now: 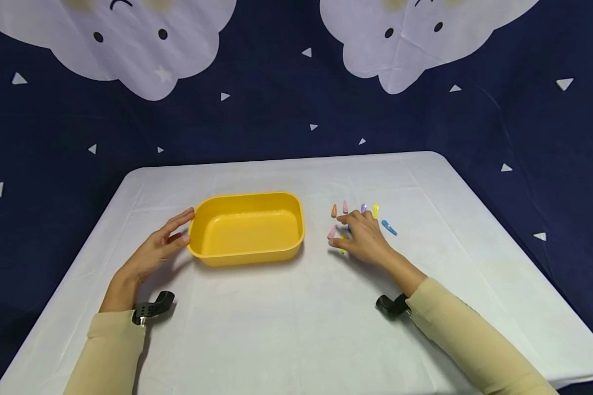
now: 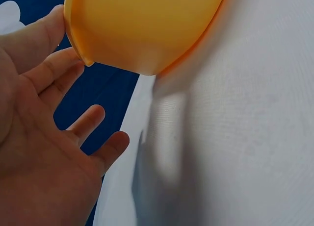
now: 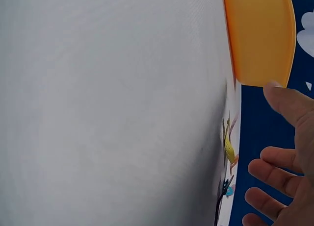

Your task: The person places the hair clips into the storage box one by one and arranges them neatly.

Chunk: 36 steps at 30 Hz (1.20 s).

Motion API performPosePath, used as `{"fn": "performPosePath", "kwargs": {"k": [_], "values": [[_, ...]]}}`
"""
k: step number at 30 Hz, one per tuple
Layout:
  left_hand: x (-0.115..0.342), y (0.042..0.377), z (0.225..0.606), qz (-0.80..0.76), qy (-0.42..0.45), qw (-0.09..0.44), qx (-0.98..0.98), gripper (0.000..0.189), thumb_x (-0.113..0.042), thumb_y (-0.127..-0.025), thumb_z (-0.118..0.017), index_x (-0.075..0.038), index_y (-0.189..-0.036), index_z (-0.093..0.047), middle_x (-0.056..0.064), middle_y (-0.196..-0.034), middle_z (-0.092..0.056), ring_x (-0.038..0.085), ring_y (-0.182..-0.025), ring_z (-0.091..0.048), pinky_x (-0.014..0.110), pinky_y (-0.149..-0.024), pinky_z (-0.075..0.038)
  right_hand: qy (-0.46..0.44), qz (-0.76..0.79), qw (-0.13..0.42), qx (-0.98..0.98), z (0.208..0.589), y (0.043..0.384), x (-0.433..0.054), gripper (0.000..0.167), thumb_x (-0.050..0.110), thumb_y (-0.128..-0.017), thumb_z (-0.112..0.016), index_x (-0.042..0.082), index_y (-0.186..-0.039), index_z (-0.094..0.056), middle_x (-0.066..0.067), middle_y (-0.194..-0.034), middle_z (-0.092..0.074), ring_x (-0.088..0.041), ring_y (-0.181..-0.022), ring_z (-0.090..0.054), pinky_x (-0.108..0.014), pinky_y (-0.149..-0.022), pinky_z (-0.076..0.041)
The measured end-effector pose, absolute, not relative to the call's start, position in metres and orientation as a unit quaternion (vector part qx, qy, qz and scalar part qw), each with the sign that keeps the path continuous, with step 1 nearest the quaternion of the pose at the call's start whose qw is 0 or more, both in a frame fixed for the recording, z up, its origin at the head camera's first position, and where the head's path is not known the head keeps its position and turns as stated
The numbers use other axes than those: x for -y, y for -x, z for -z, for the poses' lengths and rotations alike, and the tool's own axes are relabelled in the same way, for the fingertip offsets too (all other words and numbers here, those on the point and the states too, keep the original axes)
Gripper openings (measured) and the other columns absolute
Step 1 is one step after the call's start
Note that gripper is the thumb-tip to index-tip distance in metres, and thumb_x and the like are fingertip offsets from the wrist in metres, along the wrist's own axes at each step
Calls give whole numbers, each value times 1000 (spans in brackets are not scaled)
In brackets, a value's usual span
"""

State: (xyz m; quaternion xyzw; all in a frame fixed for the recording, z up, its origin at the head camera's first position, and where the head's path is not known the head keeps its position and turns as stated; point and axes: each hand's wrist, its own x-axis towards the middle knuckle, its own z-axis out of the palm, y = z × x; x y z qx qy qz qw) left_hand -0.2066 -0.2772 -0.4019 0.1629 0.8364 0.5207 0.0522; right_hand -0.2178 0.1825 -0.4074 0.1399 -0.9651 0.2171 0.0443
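Yellow tray, interior in head view, outside in wrist views

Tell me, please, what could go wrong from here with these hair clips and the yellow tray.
The right hand is low over closely spaced snap hair clips, so picking one up might knock its neighbours askew. The left hand touches the left end of the yellow tray; a careless push could slide it towards the clips.
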Motion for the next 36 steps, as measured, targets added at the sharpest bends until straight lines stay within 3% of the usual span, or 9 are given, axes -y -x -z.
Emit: {"fn": "performPosePath", "kwargs": {"k": [8, 12, 16, 19, 22, 26, 30, 33, 36], "values": [[275, 207, 403, -516, -153, 54, -841, 55, -27, -95, -55, -11, -145, -38, -3, -158, -23, -13, -136, -22, -2, -98, -29, -123, -197, 40, 972, 410, 222, -180, 64, 46, -77, -73, 5, -124, -60, -13, -118, -60, -29, -100, -41, -42, -87, -35], [272, 208, 403, -512, -143, 61, -845, 57, -31, -94, -56, -13, -145, -37, -3, -158, -22, -5, -142, -18, 29, -118, -24, -116, -184, 40, 975, 412, 226, -179, 62, 46, -76, -73, 5, -122, -62, -13, -117, -60, -31, -102, -40, -43, -87, -34], [269, 208, 402, -512, -141, 62, -845, 58, -31, -94, -56, -13, -145, -37, -3, -158, -22, 2, -145, -16, 56, -115, -16, -114, -174, 42, 977, 414, 228, -177, 61, 47, -75, -73, 5, -118, -64, -14, -112, -59, -33, -103, -40, -44, -85, -34], [268, 208, 402, -506, -144, 59, -849, 58, -31, -94, -56, -13, -146, -36, -3, -159, -21, 0, -144, -16, 53, -116, -17, -112, -175, 43, 977, 415, 229, -177, 60, 46, -75, -74, 4, -117, -65, -15, -109, -58, -33, -102, -38, -45, -85, -33], [268, 207, 403, -501, -154, 54, -850, 58, -30, -95, -55, -13, -146, -35, -2, -159, -21, -8, -140, -17, 27, -118, -23, -107, -184, 44, 976, 417, 231, -176, 59, 45, -75, -74, 5, -116, -66, -14, -108, -56, -33, -102, -37, -45, -85, -32], [268, 206, 403, -507, -169, 48, -844, 57, -27, -95, -55, -10, -146, -35, 0, -158, -22, -15, -135, -19, 0, -103, -27, -100, -196, 46, 974, 421, 232, -175, 57, 46, -73, -76, 6, -114, -67, -14, -108, -56, -32, -101, -36, -43, -82, -31], [267, 205, 402, -515, -171, 51, -838, 57, -24, -95, -55, -9, -146, -34, 2, -159, -21, -6, -141, -17, 28, -118, -23, -98, -199, 48, 974, 424, 233, -172, 58, 46, -73, -76, 6, -114, -67, -13, -111, -57, -33, -104, -36, -42, -82, -31], [265, 204, 401, -519, -169, 51, -836, 57, -22, -95, -56, -9, -146, -35, 3, -158, -21, 7, -146, -15, 54, -116, -17, -97, -198, 50, 974, 424, 233, -170, 57, 46, -74, -76, 7, -115, -67, -13, -110, -57, -33, -105, -36, -43, -83, -31], [263, 205, 401, -519, -170, 50, -836, 56, -21, -95, -56, -9, -146, -35, 3, -158, -22, 10, -146, -15, 58, -115, -15, -94, -198, 55, 974, 425, 232, -169, 57, 46, -74, -76, 7, -115, -67, -13, -110, -57, -33, -104, -36, -43, -84, -31]]}}
